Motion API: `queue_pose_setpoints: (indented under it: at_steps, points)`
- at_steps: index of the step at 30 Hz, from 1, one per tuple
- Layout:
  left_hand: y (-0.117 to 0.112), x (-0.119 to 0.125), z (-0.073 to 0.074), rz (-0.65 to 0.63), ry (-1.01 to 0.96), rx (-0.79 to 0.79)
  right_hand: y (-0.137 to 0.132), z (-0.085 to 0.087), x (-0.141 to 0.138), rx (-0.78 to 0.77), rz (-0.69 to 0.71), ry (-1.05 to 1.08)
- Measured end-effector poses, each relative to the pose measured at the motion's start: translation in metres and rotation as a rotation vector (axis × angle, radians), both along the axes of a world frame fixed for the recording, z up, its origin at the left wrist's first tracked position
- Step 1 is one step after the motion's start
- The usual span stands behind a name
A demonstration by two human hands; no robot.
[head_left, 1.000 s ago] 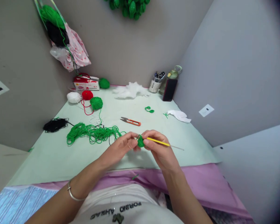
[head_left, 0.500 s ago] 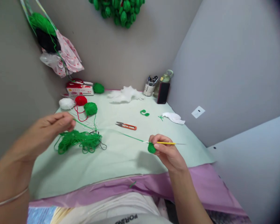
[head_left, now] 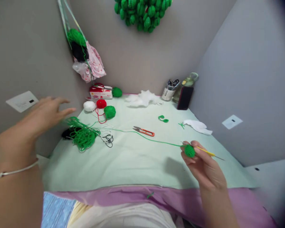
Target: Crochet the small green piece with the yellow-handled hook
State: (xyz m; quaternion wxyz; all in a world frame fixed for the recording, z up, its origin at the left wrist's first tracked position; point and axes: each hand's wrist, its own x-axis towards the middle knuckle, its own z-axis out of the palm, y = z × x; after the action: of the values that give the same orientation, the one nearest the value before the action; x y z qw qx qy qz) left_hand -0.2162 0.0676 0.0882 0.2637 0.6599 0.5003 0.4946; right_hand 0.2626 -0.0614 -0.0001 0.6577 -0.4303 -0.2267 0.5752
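Note:
My right hand (head_left: pixel 206 167) holds a small round green crochet piece (head_left: pixel 189 151) together with a crochet hook (head_left: pixel 207 152) that has a yellow handle. A green strand of yarn (head_left: pixel 154 140) runs from the piece leftward across the table. It leads toward a loose tangle of green yarn (head_left: pixel 84 137) at the left. Above and left of that tangle, my left hand (head_left: pixel 47 110) hangs in the air with fingers apart, slightly blurred, and nothing shows in it. Thread snips (head_left: pixel 144 131) with orange handles lie behind the strand.
Green (head_left: pixel 109 112), red (head_left: pixel 101 103) and white (head_left: pixel 89 106) yarn balls sit at the back left, before a box (head_left: pixel 102 93). White stuffing (head_left: pixel 143 98), a pen cup (head_left: pixel 168 91) and a phone (head_left: pixel 185 98) stand along the back. A white cloth-like piece (head_left: pixel 198 126) lies right.
My left hand has let go of the green yarn and spread its fingers. The tangle has shifted and spread. The view has swung left, and the crochet piece and hook are tilted differently.

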Motion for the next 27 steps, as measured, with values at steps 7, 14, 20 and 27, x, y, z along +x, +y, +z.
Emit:
queue_pose_setpoints:
  at_steps: [7,14,20,27]
  points:
    - [-0.107,0.167,-0.043,-0.796,-0.579,-0.395,-0.008,0.012,-0.048,0.158,0.252,-0.075]
    - [-0.106,0.23,-0.039,-0.634,-1.074,-0.209,-0.025,0.019,-0.09,0.335,0.441,-0.032]
    - [-0.107,0.225,-0.067,-0.471,-0.354,0.006,-0.02,0.019,-0.081,0.391,0.322,-0.024]
    - [-0.134,0.226,-0.086,-0.611,-0.759,-0.57,-0.013,0.007,-0.08,0.437,0.162,-0.411]
